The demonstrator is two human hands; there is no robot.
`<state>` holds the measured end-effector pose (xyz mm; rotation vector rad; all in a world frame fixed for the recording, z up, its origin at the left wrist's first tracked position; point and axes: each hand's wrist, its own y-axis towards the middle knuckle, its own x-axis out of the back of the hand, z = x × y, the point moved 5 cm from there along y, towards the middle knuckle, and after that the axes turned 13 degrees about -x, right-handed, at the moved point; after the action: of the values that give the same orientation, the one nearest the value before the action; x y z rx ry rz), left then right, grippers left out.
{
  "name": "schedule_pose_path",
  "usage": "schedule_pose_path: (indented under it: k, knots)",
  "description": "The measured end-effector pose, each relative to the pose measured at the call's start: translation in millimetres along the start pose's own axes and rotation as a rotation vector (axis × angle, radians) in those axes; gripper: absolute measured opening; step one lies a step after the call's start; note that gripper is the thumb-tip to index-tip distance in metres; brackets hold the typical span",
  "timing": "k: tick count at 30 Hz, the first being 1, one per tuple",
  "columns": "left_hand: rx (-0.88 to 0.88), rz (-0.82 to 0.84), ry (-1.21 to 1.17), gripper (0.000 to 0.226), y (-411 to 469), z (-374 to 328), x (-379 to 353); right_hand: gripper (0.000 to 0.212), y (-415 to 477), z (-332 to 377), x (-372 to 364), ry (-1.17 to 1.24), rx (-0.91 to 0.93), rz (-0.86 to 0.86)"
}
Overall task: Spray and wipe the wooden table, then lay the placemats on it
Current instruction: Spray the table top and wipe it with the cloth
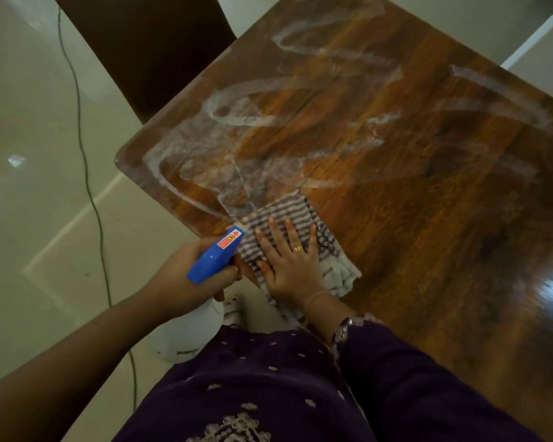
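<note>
Fingers: those of the right hand (289,266) lie straight and slightly apart (288,229), pressed flat on a cloth; those of the left hand (186,275) are curled (236,273) and clamped round the neck of a spray bottle.

Floor (29,186): pale glossy tiles, left of and below the surface.

Surface (428,218): dark brown wood with a rounded corner at left and glare at the right edge.

Chair (147,49): dark, standing at the far left side of the surface.

Sleeve (412,378): purple with pale embroidery, covering the right forearm to the wrist.

Streaks (237,119): white looping wet trails across the far and left parts of the surface.

Cloth (288,208): striped grey and white, lying at the near edge of the surface under the right hand, one end hanging over that edge.

Spray bottle (216,253): blue trigger head with a red label, white body below, held just off the near edge, nozzle touching or just beside the cloth.

Cable (87,173): thin, green, running along the floor.

Ring (297,249): gold, on one finger of the right hand.
</note>
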<state>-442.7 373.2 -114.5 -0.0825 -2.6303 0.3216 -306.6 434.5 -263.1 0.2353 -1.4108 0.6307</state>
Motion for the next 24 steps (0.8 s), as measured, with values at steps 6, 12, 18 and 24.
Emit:
schedule_pose_path:
  k: [6, 12, 18, 24]
  knots:
    - [-0.012, 0.016, -0.047, 0.020, 1.6, 9.5, 15.1, 0.059, 60.5, -65.6, 19.6, -0.040, -0.221, -0.010]
    - [-0.044, 0.038, -0.111, 0.029, 3.6, 17.6, 21.1, 0.061, 35.0, -106.0, 18.3, -0.035, -0.508, -0.006]
    - [-0.058, 0.063, -0.144, 0.043, 4.1, 25.8, 28.7, 0.064, -32.5, -55.8, 3.9, -0.029, -0.452, -0.029]
    - [-0.068, 0.080, -0.147, 0.039, 3.8, 37.2, 40.0, 0.063, -21.0, 16.6, -3.9, 0.002, -0.346, -0.042]
